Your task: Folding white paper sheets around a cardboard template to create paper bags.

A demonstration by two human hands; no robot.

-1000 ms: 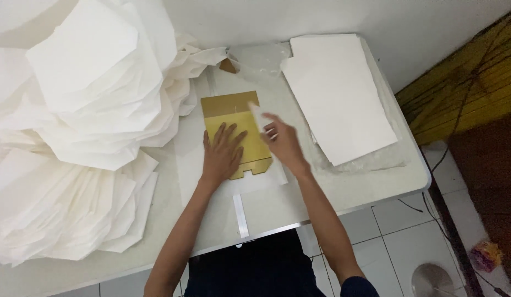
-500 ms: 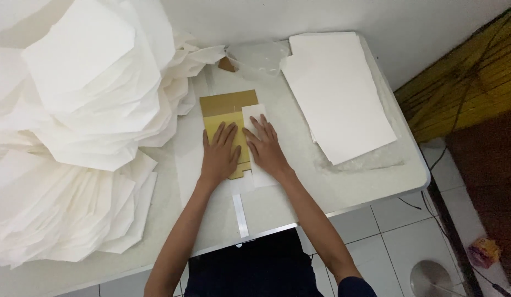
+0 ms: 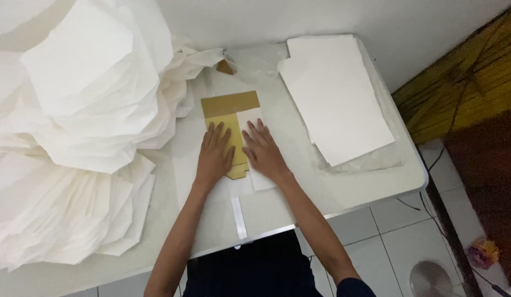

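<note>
Paper heaps fill your far left: white cut sheets, fanned and overlapping, spilling over the table edge toward you. Just right of them, mid-table, lies the card, flat, brown-gold, its far end bare and its near part under your hands. Your left hand lies palm down on the card, fingers spread and straight, gripping nothing. Touching it on the right, your right hand presses flat as well, fingers fanned, resting on a white sheet that is folded over the card's right side. Below the hands, a narrow white strip runs toward the table's near edge. Farther right, well apart from your hands, sits a stack of white sheets, slightly askew. Beyond the table's right edge: tiled floor.
</note>
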